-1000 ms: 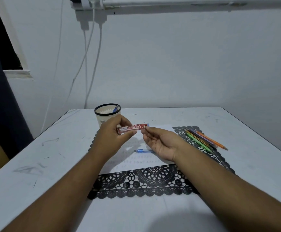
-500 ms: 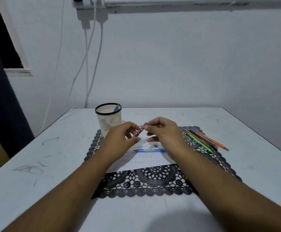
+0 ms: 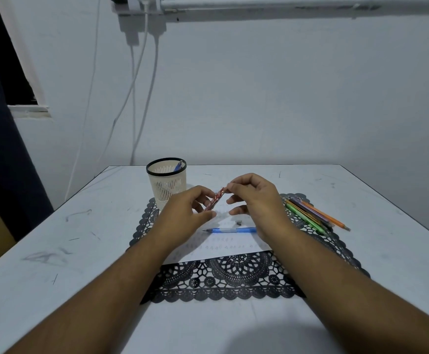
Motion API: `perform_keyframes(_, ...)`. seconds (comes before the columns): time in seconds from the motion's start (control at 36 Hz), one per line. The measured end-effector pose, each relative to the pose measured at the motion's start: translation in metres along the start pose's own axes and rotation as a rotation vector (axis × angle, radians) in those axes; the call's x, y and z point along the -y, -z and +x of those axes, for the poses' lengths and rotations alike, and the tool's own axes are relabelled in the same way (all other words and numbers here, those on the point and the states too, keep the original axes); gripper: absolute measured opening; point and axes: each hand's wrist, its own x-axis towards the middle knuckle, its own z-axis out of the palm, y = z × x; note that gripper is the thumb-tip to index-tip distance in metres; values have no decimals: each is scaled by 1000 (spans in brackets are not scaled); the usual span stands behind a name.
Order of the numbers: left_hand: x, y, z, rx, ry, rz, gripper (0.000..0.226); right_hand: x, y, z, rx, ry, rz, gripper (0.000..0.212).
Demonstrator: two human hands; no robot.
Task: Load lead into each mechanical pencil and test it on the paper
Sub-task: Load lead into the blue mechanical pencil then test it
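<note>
Red lead case [image 3: 214, 202] tilted above paper [image 3: 223, 247]

Red lead case [image 3: 214, 201] between both hands' fingers [image 3: 230, 187], above paper [image 3: 218, 247].

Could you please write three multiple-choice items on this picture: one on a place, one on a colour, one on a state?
1. Where does the blue mechanical pencil lie?
A. in the holder
B. on the paper
C. on the bare table

2. What colour is the lace mat?
A. black
B. red
C. white

3. How is the red lead case held?
A. flat on the table
B. by one hand only
C. by both hands, tilted

Answers: 1 B, the pencil rests across the white sheet. 2 A, the lace is dark. 3 C, the left hand holds its lower end and the right hand pinches its top.
</note>
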Motion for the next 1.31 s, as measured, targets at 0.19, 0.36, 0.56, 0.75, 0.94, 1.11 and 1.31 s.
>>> perform_keyframes(0.19,0,-1,0,14,3,-33,32,1,1,-2,-13,79,-55,3)
perform_keyframes(0.36,1,-2,1,23,13,-46,32,1,1,0,-62,102,-116,7)
perform_keyframes(0.56,-1,-1,1,31,15,-66,31,2,1,-1,-71,60,-59,9)
perform_keyframes(0.75,0,-1,1,29,17,-77,31,3,1,-2,-16,51,-22,3)
perform_keyframes(0.94,0,0,1,25,10,-88,31,3,1,-2,-15,69,-36,4)
perform_keyframes(1.11,-1,-1,1,35,16,-90,30,4,1,-2,-43,64,-25,3)
perform_keyframes(1.31,0,-3,1,67,31,-133,29,10,0,-4,-39,91,10,2)
